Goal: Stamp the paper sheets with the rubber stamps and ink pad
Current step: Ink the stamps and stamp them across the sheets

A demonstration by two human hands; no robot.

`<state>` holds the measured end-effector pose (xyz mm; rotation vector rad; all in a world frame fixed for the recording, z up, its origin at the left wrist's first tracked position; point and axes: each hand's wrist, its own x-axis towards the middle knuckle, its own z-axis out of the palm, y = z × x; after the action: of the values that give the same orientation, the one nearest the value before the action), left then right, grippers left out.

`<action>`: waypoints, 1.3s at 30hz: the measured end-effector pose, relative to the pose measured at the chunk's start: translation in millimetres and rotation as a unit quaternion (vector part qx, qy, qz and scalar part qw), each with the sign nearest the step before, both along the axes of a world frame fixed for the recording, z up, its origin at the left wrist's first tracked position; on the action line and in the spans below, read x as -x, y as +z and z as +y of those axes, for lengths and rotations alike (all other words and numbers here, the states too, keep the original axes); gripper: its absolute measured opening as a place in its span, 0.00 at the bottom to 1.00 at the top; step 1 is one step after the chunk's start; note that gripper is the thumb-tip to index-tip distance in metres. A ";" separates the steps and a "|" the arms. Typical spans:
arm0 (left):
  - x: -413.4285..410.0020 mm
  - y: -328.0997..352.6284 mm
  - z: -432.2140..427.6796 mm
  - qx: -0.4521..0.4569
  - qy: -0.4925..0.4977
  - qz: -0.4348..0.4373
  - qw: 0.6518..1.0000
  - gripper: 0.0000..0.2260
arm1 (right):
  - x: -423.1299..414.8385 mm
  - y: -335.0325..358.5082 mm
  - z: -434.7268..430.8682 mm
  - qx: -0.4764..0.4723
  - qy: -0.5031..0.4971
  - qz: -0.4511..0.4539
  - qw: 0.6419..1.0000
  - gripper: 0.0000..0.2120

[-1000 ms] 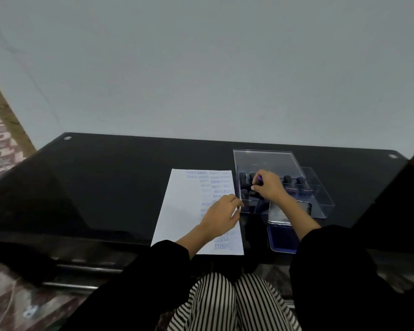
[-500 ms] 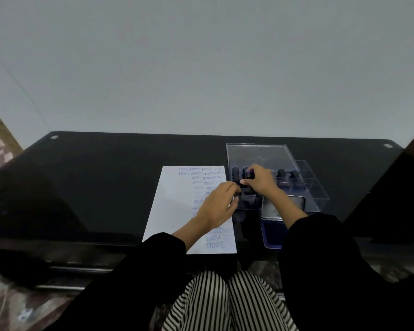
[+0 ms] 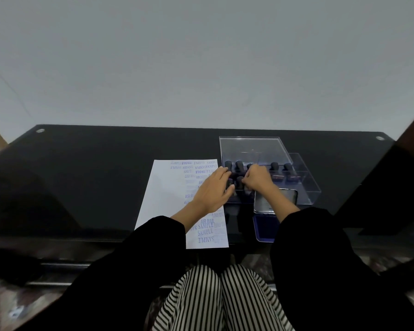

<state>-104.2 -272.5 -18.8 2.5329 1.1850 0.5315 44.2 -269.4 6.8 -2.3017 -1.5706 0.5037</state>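
Toward the right of the black glass table (image 3: 105,177), both hands meet at the left end of the clear plastic box (image 3: 305,187) holding the black-knobbed rubber stamps (image 3: 274,166), which stand upright in rows, knobs up. The right hand (image 3: 258,179) lies over the middle of the box, its fingers curled downward and gathered round the knob of one near-row stamp (image 3: 240,182); how firmly they pinch it is hidden beneath the knuckles. The left hand (image 3: 213,192) rests on the right margin of the white paper sheet (image 3: 167,199), which is printed down that side with blue words such as SAMPLE and AIR MAIL. Its fingers are fairly straight and close together, their tips touching the box's left corner just beside another knob. What the next move turns on is that the gripped stamp stands directly under the right fingertips with its long axis vertical, so it should lift straight up. The blue ink pad (image 3: 264,229), open with its silvery lid (image 3: 275,200) folded back toward the box, lies nearer the body beneath the right forearm, and the sheet lies to the left of both. I judge the step to be drawing out a stamp, with the right hand nearer for inking and the left placed to steady box or paper.
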 end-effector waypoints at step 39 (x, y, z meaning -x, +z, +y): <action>1.0 29.1 -23.0 -0.012 -0.027 -0.013 0.999 0.31 | -1.8 41.2 -26.5 -0.100 -0.029 0.231 0.967 0.15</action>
<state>-105.2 -295.5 10.3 2.5619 1.1057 0.5671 46.0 -295.9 48.0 -1.8975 -1.2594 0.7634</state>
